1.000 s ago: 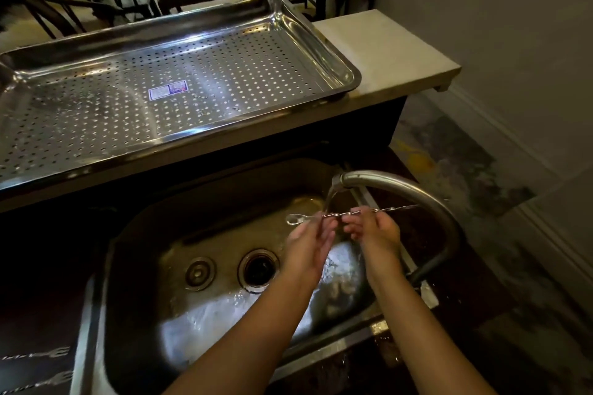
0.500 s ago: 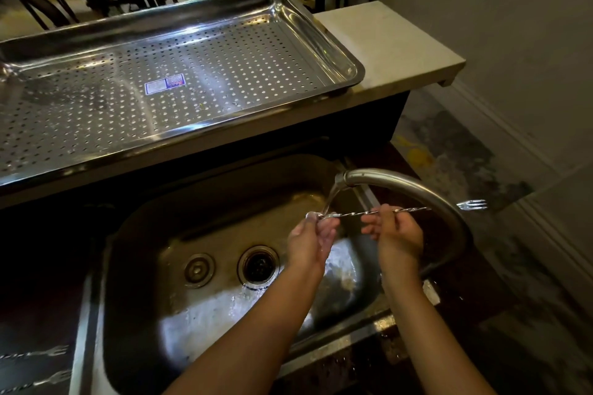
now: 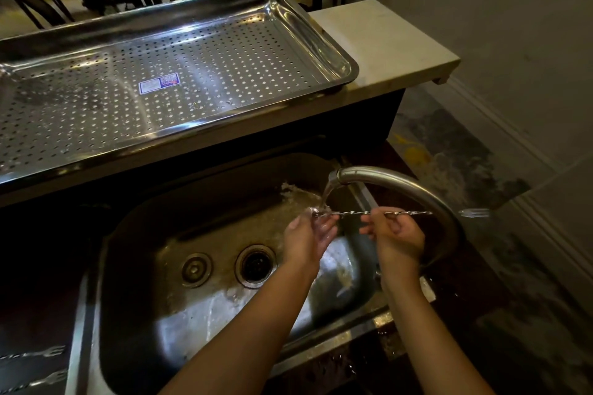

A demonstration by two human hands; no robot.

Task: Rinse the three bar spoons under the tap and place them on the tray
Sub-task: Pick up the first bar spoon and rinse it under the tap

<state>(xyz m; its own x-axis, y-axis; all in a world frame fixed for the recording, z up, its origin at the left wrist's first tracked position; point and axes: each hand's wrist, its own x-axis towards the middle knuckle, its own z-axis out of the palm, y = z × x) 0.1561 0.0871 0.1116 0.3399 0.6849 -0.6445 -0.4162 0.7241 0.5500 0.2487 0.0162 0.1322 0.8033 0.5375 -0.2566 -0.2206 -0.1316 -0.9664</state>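
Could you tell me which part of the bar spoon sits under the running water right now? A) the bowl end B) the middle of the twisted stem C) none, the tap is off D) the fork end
A: water from the tap falls on the bowl end of the bar spoon beside the left hand, while the right hand grips the stem and the fork end pokes out past the spout.
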